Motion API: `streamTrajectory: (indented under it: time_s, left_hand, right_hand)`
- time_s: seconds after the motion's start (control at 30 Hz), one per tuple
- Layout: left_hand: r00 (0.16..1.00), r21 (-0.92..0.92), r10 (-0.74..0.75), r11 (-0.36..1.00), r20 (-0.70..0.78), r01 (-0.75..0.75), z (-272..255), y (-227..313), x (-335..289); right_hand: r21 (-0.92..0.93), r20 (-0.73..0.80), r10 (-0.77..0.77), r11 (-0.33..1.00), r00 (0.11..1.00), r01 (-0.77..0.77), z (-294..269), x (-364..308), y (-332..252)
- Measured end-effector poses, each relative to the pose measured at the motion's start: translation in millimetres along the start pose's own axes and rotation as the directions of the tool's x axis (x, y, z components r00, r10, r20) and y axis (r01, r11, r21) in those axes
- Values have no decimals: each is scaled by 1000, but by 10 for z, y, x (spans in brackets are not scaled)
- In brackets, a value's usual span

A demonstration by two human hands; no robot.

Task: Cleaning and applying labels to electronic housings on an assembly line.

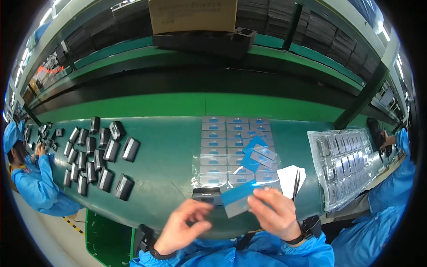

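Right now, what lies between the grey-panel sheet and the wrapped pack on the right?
White paper with dark tweezers on it, lying on the green table; the head view shows this.

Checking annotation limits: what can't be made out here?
Head view:
- Blue-and-gray card: right end, covered by the right hand.
- Left hand: fingertips, blurred.
- Right-hand co-worker's sleeve: cut off by the fisheye rim.
- Far-left black parts: too small to identify.
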State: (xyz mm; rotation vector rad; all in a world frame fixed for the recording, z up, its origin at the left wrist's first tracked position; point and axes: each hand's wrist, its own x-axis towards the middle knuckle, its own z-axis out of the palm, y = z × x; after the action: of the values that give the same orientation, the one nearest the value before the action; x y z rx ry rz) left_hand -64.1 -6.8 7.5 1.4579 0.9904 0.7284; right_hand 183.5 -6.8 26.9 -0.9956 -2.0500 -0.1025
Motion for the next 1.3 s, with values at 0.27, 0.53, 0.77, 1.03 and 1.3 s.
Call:
streamTrajectory:
  time_s: [0.27, 0.53, 0.77, 1.03, 1.3]
  left_hand:
    - [987, -568, -158, 810, 30, 147, 281, 75, -88]
    - [950, -677, -231, 667, 209, 311, 271, 78, -316]
    - [877, -812, -279, 344, 391, 472, 314, -88, -439]
    - [930, -569, -138, 757, 342, 322, 317, -58, -530]
    - [879, -322, -164, 888, 447, 330, 204, 23, -471]
  right_hand:
    - [254, 86, 128, 956, 988, -146, -19, -285, -378]
    - [255, 209, 35, 963, 977, -89, -33, -341, -392]
    - [303, 154, -299, 922, 942, 243, -13, -380, -402]
    - [571, 318, -118, 816, 941, -91, 32, -291, -342]
    - [507, 312, -291, 856, 904, 101, 36, -311, -312]
